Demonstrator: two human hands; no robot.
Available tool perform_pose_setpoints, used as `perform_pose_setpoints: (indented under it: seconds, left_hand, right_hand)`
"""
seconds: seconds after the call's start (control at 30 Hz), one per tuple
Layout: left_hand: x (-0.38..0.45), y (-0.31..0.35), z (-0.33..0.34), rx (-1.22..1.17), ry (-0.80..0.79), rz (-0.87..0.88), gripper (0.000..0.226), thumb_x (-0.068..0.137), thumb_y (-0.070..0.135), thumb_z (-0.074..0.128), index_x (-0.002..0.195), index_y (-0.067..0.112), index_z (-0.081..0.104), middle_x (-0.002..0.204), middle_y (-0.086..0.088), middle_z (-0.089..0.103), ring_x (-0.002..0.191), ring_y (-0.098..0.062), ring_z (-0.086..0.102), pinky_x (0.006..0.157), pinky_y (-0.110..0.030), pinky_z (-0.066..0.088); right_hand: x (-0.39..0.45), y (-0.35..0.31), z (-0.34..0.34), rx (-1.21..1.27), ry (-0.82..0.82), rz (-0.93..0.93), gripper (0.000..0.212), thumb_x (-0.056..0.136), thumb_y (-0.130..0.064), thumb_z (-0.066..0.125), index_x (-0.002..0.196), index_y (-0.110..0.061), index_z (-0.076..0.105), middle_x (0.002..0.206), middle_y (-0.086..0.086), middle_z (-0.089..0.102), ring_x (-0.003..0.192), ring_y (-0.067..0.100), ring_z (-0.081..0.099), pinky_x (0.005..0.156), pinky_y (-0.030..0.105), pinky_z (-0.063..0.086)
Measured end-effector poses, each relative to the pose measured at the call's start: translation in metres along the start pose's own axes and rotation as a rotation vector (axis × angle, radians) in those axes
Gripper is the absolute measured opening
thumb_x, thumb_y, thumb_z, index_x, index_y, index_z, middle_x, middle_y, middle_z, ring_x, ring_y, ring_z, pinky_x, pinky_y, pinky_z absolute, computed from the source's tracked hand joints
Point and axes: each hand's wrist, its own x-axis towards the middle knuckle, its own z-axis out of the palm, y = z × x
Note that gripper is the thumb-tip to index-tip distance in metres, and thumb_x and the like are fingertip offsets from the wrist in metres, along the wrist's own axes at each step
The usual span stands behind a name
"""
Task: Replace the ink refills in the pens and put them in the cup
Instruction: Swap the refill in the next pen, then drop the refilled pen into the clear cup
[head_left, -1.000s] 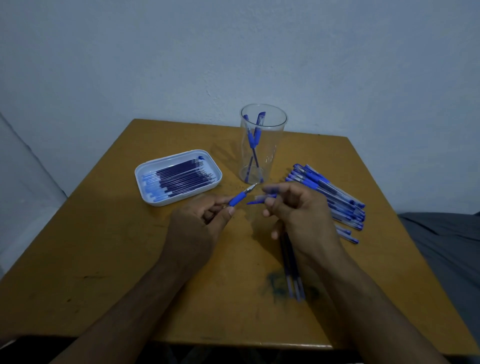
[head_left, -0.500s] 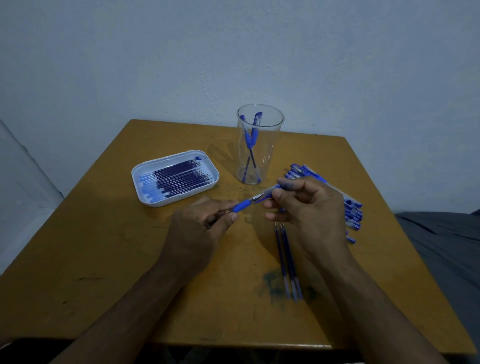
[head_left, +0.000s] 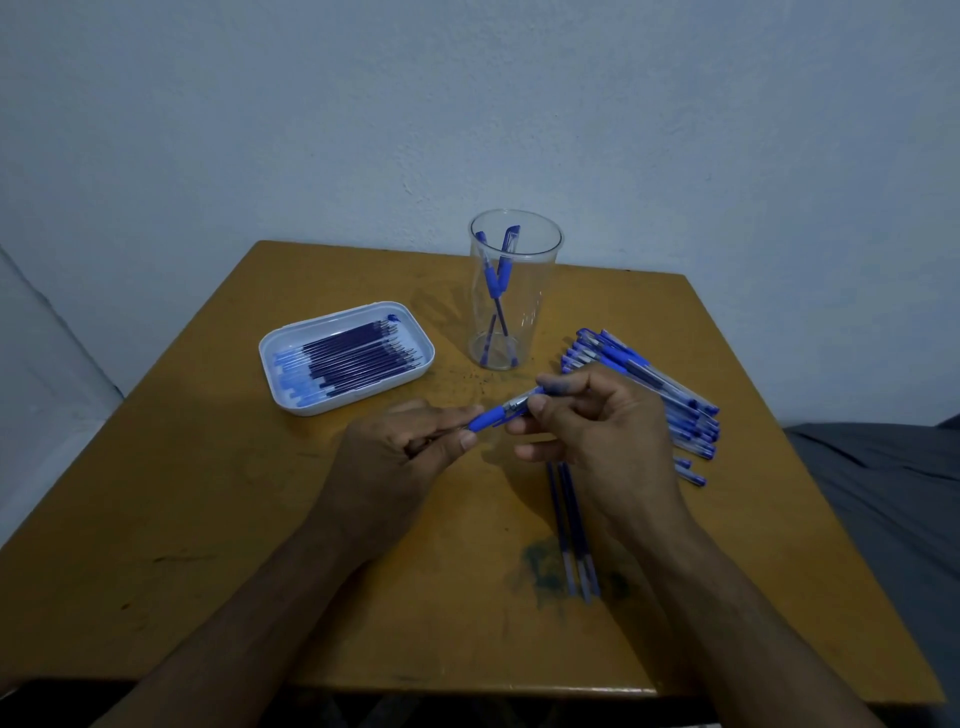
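Over the middle of the table both hands hold one blue pen (head_left: 501, 413). My left hand (head_left: 405, 457) grips its barrel from the left. My right hand (head_left: 592, 431) pinches its cap end at the blue grip. Behind them stands a clear plastic cup (head_left: 514, 291) with two blue pens inside. A white tray (head_left: 347, 358) at the left holds several dark ink refills. To the right lies a heap of blue pens (head_left: 670, 400), partly hidden by my right hand. Three loose refills (head_left: 571, 530) lie on the table under my right wrist.
The brown wooden table (head_left: 208, 519) has a dark ink stain (head_left: 540, 566) near the loose refills. A pale wall rises behind the cup. Dark grey fabric (head_left: 893, 493) lies beyond the table's right edge.
My right hand has brought the cap onto the pen tip held by my left hand; the two parts now meet. Both hands stay over the table's middle.
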Motion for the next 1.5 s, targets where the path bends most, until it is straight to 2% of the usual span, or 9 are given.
perform_pose_setpoints:
  seconds: [0.33, 0.6, 0.8, 0.93, 1.0, 1.13, 1.23, 1.37, 1.5]
  left_hand:
    - [0.000, -0.001, -0.002, -0.035, 0.001, 0.007, 0.034, 0.086, 0.036, 0.065, 0.119, 0.028, 0.072, 0.072, 0.009, 0.058, 0.067, -0.010, 0.055, 0.061, -0.017, 0.041]
    - [0.000, -0.001, 0.001, 0.000, 0.017, 0.049, 0.032, 0.090, 0.027, 0.067, 0.122, 0.022, 0.072, 0.081, 0.008, 0.067, 0.073, -0.013, 0.062, 0.064, -0.018, 0.046]
    - [-0.003, -0.002, -0.001, -0.101, 0.003, 0.005, 0.047, 0.094, 0.026, 0.064, 0.140, 0.022, 0.057, 0.113, 0.009, 0.071, 0.105, -0.011, 0.068, 0.090, -0.024, 0.054]
    - [0.002, 0.001, -0.004, 0.181, -0.069, 0.027, 0.054, 0.095, 0.039, 0.054, 0.147, 0.026, 0.048, 0.140, 0.013, 0.057, 0.130, 0.000, 0.049, 0.109, -0.027, 0.043]
    - [0.008, 0.004, 0.000, 0.378, -0.140, 0.008, 0.055, 0.098, 0.044, 0.052, 0.150, 0.030, 0.041, 0.145, 0.017, 0.046, 0.134, -0.002, 0.041, 0.111, -0.024, 0.034]
    - [0.017, -0.003, 0.010, 0.598, -0.285, 0.041, 0.057, 0.101, 0.049, 0.043, 0.154, 0.032, 0.031, 0.159, 0.010, 0.033, 0.146, -0.011, 0.029, 0.120, -0.035, 0.028]
    - [0.016, -0.007, 0.012, 0.669, -0.310, 0.011, 0.056, 0.103, 0.051, 0.035, 0.154, 0.029, 0.033, 0.165, 0.006, 0.023, 0.152, -0.012, 0.015, 0.124, -0.033, 0.015]
    - [0.014, -0.003, 0.013, 0.693, -0.322, 0.005, 0.056, 0.104, 0.052, 0.031, 0.155, 0.029, 0.031, 0.167, 0.005, 0.017, 0.154, -0.013, 0.010, 0.124, -0.033, 0.010]
    - [0.015, -0.002, 0.012, 0.702, -0.327, 0.003, 0.056, 0.104, 0.053, 0.029, 0.156, 0.029, 0.030, 0.167, 0.005, 0.016, 0.154, -0.012, 0.008, 0.124, -0.032, 0.008]
  right_hand:
    - [-0.006, 0.003, 0.011, 0.068, -0.009, -0.022, 0.009, 0.096, 0.002, 0.061, 0.105, 0.001, 0.062, 0.084, 0.018, 0.075, 0.081, 0.031, 0.077, 0.068, 0.048, 0.064]
    - [-0.007, 0.002, 0.020, 0.071, -0.027, 0.006, 0.024, 0.095, -0.002, 0.065, 0.113, -0.010, 0.053, 0.083, 0.021, 0.073, 0.084, 0.028, 0.077, 0.067, 0.048, 0.063]
    - [-0.009, -0.008, 0.025, -0.042, 0.160, -0.149, 0.024, 0.097, -0.006, 0.064, 0.112, -0.019, 0.052, 0.083, 0.007, 0.071, 0.081, 0.018, 0.076, 0.057, 0.040, 0.063]
    - [-0.004, -0.027, 0.019, -0.110, 0.334, -0.234, 0.024, 0.097, -0.011, 0.065, 0.114, -0.022, 0.053, 0.087, 0.004, 0.070, 0.080, 0.017, 0.075, 0.052, 0.038, 0.061]
    - [0.002, -0.044, 0.017, -0.127, 0.378, -0.265, 0.022, 0.098, -0.012, 0.065, 0.112, -0.024, 0.053, 0.088, 0.004, 0.069, 0.080, 0.020, 0.075, 0.051, 0.037, 0.061]
    - [0.013, -0.086, 0.016, -0.171, 0.414, -0.358, 0.022, 0.098, -0.011, 0.063, 0.114, -0.022, 0.053, 0.092, 0.000, 0.068, 0.072, 0.014, 0.074, 0.053, 0.040, 0.062]
    - [0.022, -0.114, 0.016, -0.200, 0.422, -0.439, 0.021, 0.099, -0.011, 0.062, 0.113, -0.023, 0.053, 0.092, -0.003, 0.067, 0.070, 0.013, 0.073, 0.056, 0.044, 0.061]
    - [0.038, -0.137, 0.018, -0.265, 0.438, -0.543, 0.021, 0.099, -0.011, 0.059, 0.112, -0.026, 0.051, 0.089, -0.009, 0.065, 0.076, 0.014, 0.071, 0.059, 0.047, 0.061]
    - [0.057, -0.143, 0.024, -0.374, 0.401, -0.636, 0.022, 0.099, -0.006, 0.057, 0.110, -0.025, 0.050, 0.087, -0.005, 0.065, 0.073, 0.017, 0.067, 0.058, 0.046, 0.057]
